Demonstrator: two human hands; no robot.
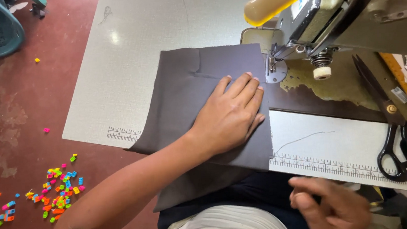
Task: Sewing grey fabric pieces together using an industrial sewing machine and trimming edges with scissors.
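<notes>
The left hand [230, 114] lies flat, fingers extended and together, pressing on the dark grey fabric piece [190, 125] spread across the sewing table [124, 52]. The fabric's near edge hangs over the table edge. Just beyond the fingertips stands the sewing machine's presser foot [272, 66]. The right hand [332, 206] hovers blurred near the body, fingers loosely curled, holding nothing visible. Black scissors [396, 127] lie right of both hands.

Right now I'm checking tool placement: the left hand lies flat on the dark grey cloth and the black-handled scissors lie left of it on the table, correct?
Not quite. The head view shows the left hand flat on the dark grey cloth, but the black-handled scissors lie to its right.
</notes>
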